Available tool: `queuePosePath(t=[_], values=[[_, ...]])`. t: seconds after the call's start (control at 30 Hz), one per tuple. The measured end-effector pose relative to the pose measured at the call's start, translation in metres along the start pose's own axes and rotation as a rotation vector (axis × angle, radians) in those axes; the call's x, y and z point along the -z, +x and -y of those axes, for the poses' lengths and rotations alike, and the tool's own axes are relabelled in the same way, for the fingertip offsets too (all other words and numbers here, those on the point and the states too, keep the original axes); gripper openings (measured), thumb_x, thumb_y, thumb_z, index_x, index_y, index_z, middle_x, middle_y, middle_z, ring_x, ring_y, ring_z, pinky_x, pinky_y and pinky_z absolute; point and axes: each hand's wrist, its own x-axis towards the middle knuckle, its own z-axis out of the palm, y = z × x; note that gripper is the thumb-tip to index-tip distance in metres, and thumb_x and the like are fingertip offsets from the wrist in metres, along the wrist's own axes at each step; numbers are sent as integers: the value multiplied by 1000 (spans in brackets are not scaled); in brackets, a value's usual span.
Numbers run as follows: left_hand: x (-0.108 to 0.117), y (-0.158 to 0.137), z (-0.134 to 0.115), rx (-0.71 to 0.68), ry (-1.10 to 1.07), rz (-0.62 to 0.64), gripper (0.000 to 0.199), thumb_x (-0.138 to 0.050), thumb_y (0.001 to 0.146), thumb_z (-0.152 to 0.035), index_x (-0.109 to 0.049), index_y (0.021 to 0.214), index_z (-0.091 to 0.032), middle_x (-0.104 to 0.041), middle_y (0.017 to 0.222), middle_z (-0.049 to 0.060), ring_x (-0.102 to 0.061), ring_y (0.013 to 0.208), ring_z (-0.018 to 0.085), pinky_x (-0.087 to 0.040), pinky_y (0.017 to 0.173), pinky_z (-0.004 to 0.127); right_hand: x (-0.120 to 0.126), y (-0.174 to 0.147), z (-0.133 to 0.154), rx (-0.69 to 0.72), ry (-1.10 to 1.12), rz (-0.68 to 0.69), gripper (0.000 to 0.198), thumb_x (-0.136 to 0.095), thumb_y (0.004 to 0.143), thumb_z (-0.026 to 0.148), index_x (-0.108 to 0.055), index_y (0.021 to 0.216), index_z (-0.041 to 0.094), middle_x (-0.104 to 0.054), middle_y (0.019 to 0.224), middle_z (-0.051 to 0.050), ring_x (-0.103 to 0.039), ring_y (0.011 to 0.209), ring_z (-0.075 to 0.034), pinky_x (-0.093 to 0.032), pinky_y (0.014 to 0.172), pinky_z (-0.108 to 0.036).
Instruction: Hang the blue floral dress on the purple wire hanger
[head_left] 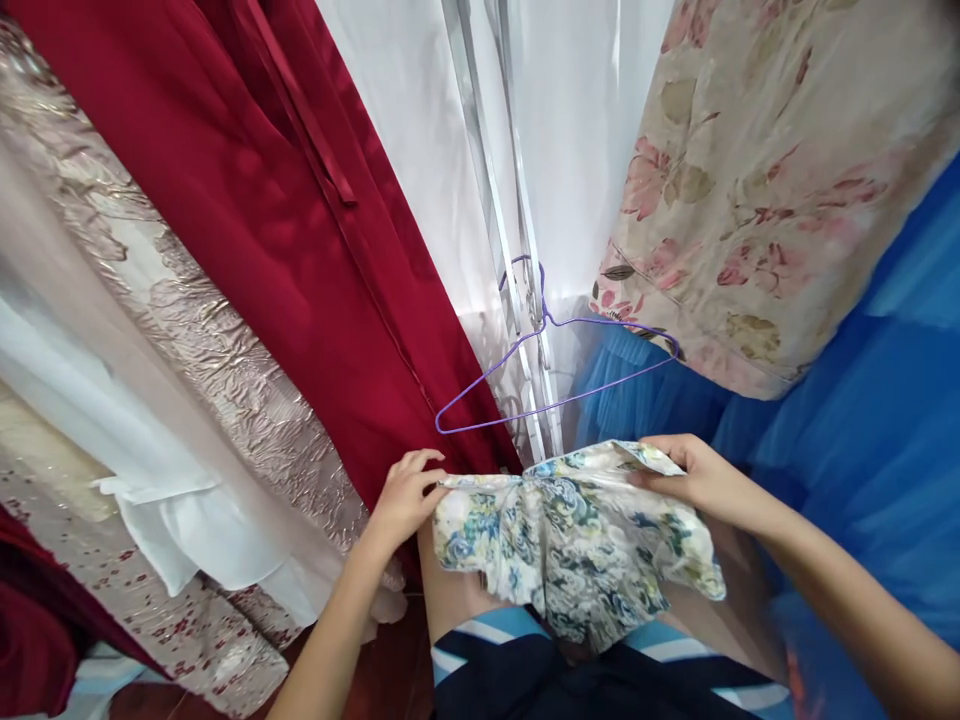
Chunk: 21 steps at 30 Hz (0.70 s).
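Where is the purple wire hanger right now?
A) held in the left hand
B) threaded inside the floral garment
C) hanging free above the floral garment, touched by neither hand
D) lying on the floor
C: the purple wire hanger hangs above the floral garment, apart from it, while the left hand and right hand each grip an end of the garment.

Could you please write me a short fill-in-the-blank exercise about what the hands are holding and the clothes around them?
1. Both hands, the left hand and the right hand, grip a small ____-patterned garment.
2. The empty wire hanger above the garment is ____ in colour.
3. The long plain dress left of the hanger is dark ____.
4. The gauzy fabric on the right side is ____.

Missing words: floral; purple; red; blue
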Motion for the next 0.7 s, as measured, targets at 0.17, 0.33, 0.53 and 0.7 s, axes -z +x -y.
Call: queuePosePath(t=[0.17, 0.33, 0.53, 0.7], values=[[37, 4, -3, 75, 223, -239, 33, -44, 100, -34, -73, 111, -26, -57, 139, 8, -54, 115, 29, -40, 95, 45, -2, 26, 6, 122, -67, -131, 21, -68, 83, 37, -68, 86, 16, -66, 75, 0, -57, 67, -17, -43, 63, -26], [51, 16, -18, 86, 48, -445, 40, -36, 102, -33, -72, 110, -20, -61, 131, 8, -62, 103, 24, -44, 93, 38, 4, 63, 1, 269, -267, -307, 43, -64, 87, 34, -62, 128, 22, -70, 120, -8, -64, 107, -29, -45, 90, -36], [59, 60, -61, -45, -253, -508, 35, -39, 101, -27, -72, 99, -16, -64, 120, 8, -63, 106, 20, -46, 91, 27, -15, 77, -13, 240, -509, -272, 22, -49, 91, 28, -69, 85, 21, -73, 79, -5, -66, 74, -25, -40, 64, -28], [64, 90, -106, -76, -213, -529, 20, -57, 94, -29, -71, 105, -23, -70, 108, 1, -66, 98, 18, -47, 85, 25, -30, 64, -12, 240, -576, -301, 17, -53, 84, 18, -69, 78, 20, -72, 71, -4, -66, 67, -23, -38, 59, -26]])
